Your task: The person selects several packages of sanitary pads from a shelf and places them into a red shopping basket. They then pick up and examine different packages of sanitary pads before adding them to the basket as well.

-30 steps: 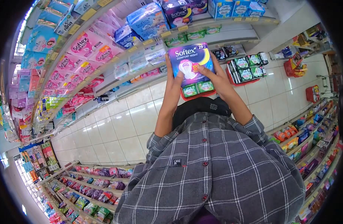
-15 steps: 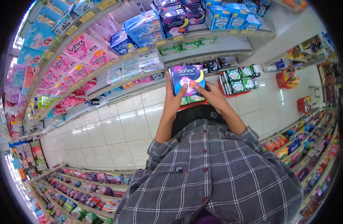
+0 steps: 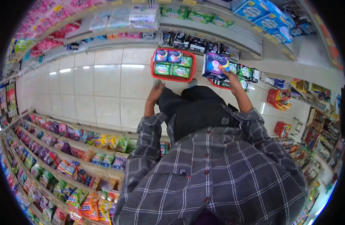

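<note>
My right hand (image 3: 233, 82) grips a dark purple Softex sanitary pad pack (image 3: 213, 65) by its right side, thumb on the front. The pack is in front of the second red basket, partly covering it. My left hand (image 3: 155, 92) is beside my left leg, away from the pack, with no item visible in it; its fingers are too blurred to read. Beyond my feet, a red basket (image 3: 153, 73) holds two purple Softex packs (image 3: 168, 56) and several green packs (image 3: 181, 70). More green and black packs (image 3: 245, 71) fill the other red basket (image 3: 222, 86).
Shelves of pad packs (image 3: 206, 17) run along the far side, with black packs (image 3: 196, 43) on the bottom level. Behind me on the left stand shelves of coloured pouches (image 3: 91, 204). Pale floor tiles (image 3: 105, 90) lie between, and red bins (image 3: 282, 129) stand at the right.
My left hand has let go of the Softex pack and dropped left toward my leg. My right hand has carried the pack rightward. The view has tilted down, showing the first basket.
</note>
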`<action>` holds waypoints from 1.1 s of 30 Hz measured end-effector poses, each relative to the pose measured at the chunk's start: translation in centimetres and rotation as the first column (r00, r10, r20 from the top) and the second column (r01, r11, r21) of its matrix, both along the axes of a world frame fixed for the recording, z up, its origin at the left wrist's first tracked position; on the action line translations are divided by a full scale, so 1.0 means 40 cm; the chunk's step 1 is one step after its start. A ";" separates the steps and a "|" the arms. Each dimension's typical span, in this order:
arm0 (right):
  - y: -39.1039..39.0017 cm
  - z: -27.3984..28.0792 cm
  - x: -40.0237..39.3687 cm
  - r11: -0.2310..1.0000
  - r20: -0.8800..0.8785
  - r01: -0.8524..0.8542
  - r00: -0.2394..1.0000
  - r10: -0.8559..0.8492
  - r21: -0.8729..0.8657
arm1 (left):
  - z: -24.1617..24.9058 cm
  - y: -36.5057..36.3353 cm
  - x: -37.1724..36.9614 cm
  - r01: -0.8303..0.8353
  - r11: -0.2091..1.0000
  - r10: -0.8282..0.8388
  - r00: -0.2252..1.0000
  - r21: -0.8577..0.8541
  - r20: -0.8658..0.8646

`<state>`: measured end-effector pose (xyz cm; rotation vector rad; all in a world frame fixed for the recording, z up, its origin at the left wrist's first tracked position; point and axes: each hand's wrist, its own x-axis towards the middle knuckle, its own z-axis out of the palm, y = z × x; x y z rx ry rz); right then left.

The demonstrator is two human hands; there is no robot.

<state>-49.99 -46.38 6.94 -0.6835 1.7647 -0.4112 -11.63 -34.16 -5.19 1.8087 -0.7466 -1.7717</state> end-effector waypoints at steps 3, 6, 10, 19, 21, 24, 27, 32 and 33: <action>-0.015 -0.203 -0.029 0.997 -0.049 -0.051 0.997 0.054 0.055 | -0.249 0.206 -0.148 0.087 0.978 -0.122 0.976 0.188 0.182; -0.012 -0.491 -0.048 0.987 -0.025 -0.055 0.998 0.060 0.154 | -0.254 0.383 -0.295 0.061 0.885 -0.205 0.941 0.462 0.268; -0.069 -0.831 0.036 0.979 -0.085 0.044 0.996 -0.027 0.197 | -0.256 0.496 -0.429 -0.018 0.843 -0.170 0.939 0.538 0.298; -0.227 -1.290 0.160 0.983 -0.029 0.136 0.991 -0.133 0.122 | -0.327 0.406 -0.530 -0.156 0.657 -0.286 0.853 0.738 0.436; -0.205 -1.348 0.131 0.995 -0.046 0.000 0.999 0.004 0.101 | -0.330 0.378 -0.537 -0.171 0.639 -0.268 0.864 0.750 0.426; -0.179 -1.303 0.113 0.996 0.118 -0.058 0.992 0.050 0.071 | -0.336 0.377 -0.546 -0.166 0.650 -0.299 0.841 0.741 0.451; -0.176 -1.278 0.111 0.995 0.071 -0.086 0.994 0.083 0.041 | -0.351 0.380 -0.548 -0.161 0.667 -0.326 0.815 0.728 0.479; -0.234 -1.343 0.082 0.825 -0.341 -0.564 0.779 0.526 -0.017 | -0.345 0.366 -0.531 -0.166 0.655 -0.287 0.847 0.737 0.447; -0.243 -1.315 0.104 0.869 -0.284 -0.494 0.837 0.468 -0.025 | -0.347 0.365 -0.527 -0.172 0.654 -0.278 0.851 0.737 0.445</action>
